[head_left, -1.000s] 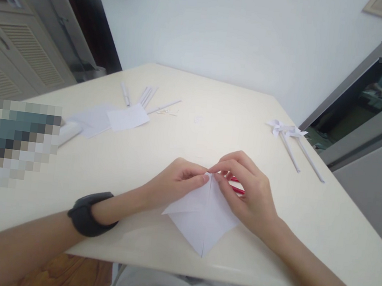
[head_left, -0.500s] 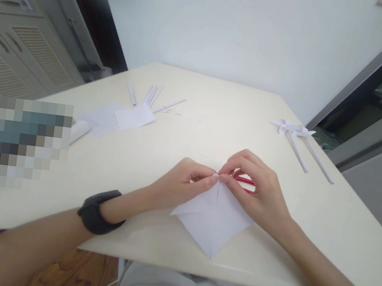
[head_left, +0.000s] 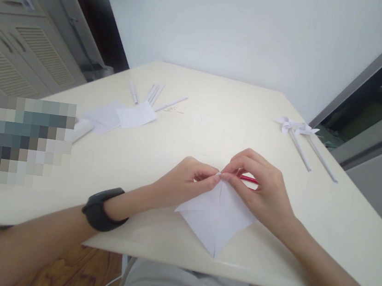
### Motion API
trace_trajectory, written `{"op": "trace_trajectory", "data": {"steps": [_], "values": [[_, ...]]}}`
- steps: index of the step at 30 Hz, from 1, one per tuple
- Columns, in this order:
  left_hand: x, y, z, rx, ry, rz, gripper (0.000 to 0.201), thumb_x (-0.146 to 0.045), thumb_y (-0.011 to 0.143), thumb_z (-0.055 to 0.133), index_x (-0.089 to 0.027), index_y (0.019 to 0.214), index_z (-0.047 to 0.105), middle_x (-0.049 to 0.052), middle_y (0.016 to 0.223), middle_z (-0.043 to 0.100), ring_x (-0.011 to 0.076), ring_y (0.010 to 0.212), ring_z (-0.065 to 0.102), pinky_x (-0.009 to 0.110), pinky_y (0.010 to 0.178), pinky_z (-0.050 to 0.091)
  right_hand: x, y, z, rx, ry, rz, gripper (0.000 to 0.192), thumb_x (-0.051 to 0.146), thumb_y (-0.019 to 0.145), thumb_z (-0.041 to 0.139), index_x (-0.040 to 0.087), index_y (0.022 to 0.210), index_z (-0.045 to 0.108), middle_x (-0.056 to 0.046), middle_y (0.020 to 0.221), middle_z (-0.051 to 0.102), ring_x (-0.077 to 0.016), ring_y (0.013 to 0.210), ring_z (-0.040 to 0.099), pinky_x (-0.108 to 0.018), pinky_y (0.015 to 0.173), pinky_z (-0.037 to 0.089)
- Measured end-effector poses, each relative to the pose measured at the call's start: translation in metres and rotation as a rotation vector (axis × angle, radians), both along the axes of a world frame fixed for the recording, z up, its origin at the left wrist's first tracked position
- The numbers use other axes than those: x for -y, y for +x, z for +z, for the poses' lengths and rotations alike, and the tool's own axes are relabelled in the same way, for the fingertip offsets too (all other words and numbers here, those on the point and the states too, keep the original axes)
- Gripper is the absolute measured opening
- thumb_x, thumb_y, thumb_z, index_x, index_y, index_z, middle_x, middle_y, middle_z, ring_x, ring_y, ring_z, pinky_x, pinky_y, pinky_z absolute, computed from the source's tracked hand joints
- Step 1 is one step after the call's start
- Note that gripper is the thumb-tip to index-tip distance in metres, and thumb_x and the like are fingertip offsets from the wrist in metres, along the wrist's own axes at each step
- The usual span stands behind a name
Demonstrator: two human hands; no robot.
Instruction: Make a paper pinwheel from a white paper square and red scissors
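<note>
Grip of both hands, left (head_left: 186, 182) and right (head_left: 262, 189), as before pinched on the folded paper's (head_left: 216, 220) top point.

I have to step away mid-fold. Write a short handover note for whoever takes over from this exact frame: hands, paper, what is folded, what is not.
Left hand: fingers pinched on the top point of the folded white paper.
Right hand: fingers pinched on the same point from the other side; a red stick shows under it.
Paper: lies flat at the near edge of the table, kite-shaped, two flaps meeting along a centre crease.
Elsewhere: two finished paper pinwheels far right; spare sheets and rolled paper sticks far left.
Done: both side flaps folded in. Left: judging by the pinwheels, further shaping and probably mounting on a stick.
</note>
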State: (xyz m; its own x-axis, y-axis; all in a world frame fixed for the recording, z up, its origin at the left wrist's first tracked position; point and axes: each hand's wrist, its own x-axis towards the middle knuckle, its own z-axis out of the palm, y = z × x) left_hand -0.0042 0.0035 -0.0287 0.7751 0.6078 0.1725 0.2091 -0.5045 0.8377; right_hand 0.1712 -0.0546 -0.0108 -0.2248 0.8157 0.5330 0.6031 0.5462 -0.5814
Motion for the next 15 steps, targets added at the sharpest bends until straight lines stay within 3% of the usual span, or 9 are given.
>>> {"op": "trace_trajectory", "data": {"steps": [15], "values": [[-0.0015,0.001,-0.0001,-0.036,0.072,-0.015,0.033,-0.023,0.088,0.04,-0.013,0.06,0.053,-0.005,0.053,0.036,0.0069,0.05,0.033,0.021,0.047,0.024,0.0005,0.0009,-0.002,0.007,-0.015,0.0,0.011,0.009,0.081,0.058,0.019,0.077,0.058,-0.001,0.08,0.056,-0.0131,0.073,0.055,-0.027,0.062,0.049]]}}
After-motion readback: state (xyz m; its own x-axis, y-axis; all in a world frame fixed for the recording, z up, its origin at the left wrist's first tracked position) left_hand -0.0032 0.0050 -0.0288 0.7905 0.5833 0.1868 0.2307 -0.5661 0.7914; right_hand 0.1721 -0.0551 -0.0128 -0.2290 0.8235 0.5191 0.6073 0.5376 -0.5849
